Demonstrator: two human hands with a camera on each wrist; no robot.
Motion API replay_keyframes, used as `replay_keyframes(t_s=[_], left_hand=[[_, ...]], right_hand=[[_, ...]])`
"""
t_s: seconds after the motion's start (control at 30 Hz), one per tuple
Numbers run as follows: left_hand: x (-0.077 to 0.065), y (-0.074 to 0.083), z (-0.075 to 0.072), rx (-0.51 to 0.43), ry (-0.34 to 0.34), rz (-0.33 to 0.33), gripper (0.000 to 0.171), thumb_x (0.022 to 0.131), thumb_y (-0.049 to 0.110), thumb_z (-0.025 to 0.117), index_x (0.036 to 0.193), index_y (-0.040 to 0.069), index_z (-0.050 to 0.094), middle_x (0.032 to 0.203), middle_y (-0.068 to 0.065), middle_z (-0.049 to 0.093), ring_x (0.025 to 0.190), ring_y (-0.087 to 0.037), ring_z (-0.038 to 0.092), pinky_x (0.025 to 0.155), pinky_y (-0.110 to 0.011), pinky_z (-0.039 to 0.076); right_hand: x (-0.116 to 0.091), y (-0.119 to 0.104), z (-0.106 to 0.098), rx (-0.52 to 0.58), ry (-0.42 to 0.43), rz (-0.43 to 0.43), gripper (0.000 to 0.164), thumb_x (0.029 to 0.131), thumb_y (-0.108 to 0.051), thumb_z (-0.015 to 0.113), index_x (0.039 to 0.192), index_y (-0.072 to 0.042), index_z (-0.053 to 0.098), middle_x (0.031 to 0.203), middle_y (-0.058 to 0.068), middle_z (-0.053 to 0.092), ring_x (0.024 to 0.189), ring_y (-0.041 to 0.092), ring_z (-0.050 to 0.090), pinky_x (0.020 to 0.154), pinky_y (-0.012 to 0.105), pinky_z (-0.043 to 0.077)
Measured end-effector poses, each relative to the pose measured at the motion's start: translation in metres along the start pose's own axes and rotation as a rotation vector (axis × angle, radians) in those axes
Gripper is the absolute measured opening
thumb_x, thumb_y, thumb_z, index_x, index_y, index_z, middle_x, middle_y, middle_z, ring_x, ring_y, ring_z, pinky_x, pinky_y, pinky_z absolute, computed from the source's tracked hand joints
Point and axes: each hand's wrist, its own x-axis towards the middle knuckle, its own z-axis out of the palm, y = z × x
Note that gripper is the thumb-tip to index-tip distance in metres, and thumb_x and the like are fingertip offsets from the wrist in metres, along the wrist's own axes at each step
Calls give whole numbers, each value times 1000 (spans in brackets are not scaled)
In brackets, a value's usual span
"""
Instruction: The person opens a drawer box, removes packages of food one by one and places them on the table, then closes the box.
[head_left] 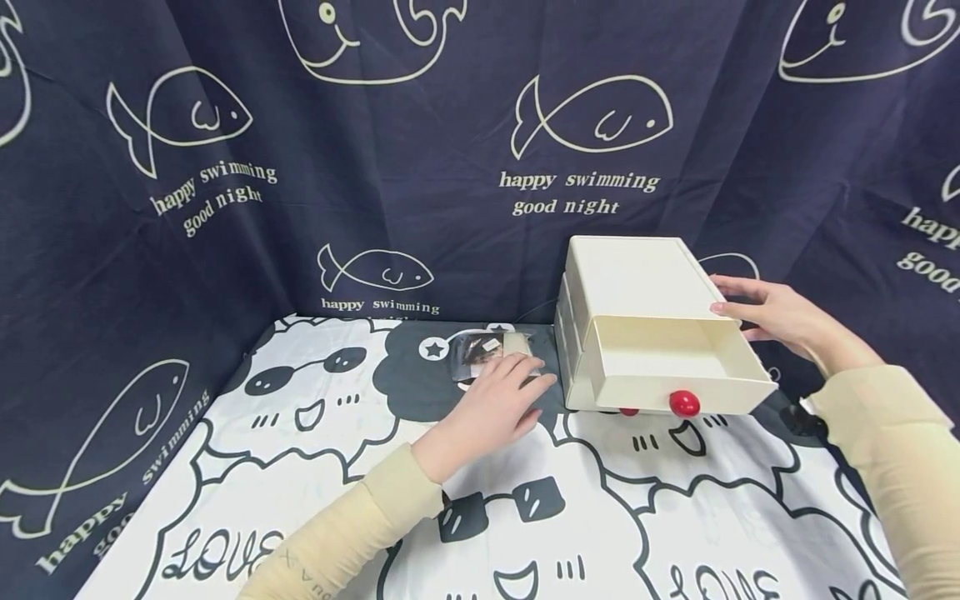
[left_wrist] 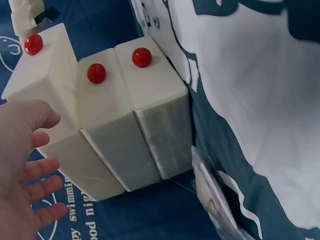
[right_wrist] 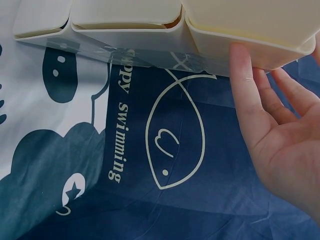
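Note:
A cream three-tier drawer unit (head_left: 630, 271) stands at the right of the table, its top drawer (head_left: 667, 393) pulled out by its red knob side. My right hand (head_left: 798, 325) rests its fingertips against the unit's upper right side, with nothing in its grasp. Beside the unit lies a flat clear plastic packet (head_left: 474, 354) with dark and tan contents too unclear to identify. My left hand (head_left: 495, 404) hovers over the packet's near edge, partly covering it. The left wrist view shows these fingers (left_wrist: 44, 187) loosely bent and apart from the packet (left_wrist: 215, 195).
A patterned white and dark cloth (head_left: 315, 467) covers the table. Dark blue fabric (head_left: 420, 167) with fish drawings hangs behind and at the sides. Red round knobs (left_wrist: 96, 73) stick out from the drawer fronts. The pulled-out drawer overhangs the cloth in front of the unit.

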Motion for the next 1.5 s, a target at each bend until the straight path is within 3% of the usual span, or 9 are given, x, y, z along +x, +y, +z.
replay_keyframes(t_s=[0.47, 0.73, 1.0, 1.23, 1.5], left_hand=[[10, 29, -11, -23, 113, 36, 40, 84, 26, 60, 123, 17, 57, 126, -5, 52, 118, -23, 46, 96, -37, 38], [18, 44, -15, -41, 193, 73, 39, 84, 26, 60, 121, 16, 57, 123, -4, 53, 115, -21, 47, 94, -34, 40], [28, 56, -14, -6, 306, 147, 37, 84, 23, 57, 121, 16, 59, 118, -4, 56, 109, -21, 51, 92, -32, 41], [38, 66, -10, 28, 377, 206, 37, 85, 18, 52, 121, 16, 60, 117, -5, 58, 107, -22, 53, 92, -32, 42], [50, 72, -2, 44, 394, 253, 37, 84, 18, 49, 119, 17, 61, 117, -5, 59, 110, -23, 54, 88, -30, 44]], right_hand=[[0, 1, -1, -1, -1, 6, 76, 90, -39, 60, 150, -12, 21, 153, 20, 21, 89, -19, 44, 75, 18, 50], [4, 1, -2, -63, -2, 1, 78, 90, -43, 59, 151, -13, 20, 152, 22, 23, 88, -19, 42, 84, 31, 53], [7, 2, -4, -58, -12, 12, 80, 90, -43, 59, 151, -14, 18, 153, 22, 20, 87, -20, 42, 85, 32, 53], [5, 1, -4, -44, -11, 11, 79, 90, -42, 59, 151, -13, 19, 152, 22, 20, 87, -19, 43, 81, 25, 53], [5, 1, -4, -49, -11, 15, 80, 90, -44, 59, 151, -13, 19, 152, 22, 21, 93, -14, 42, 82, 27, 53]])
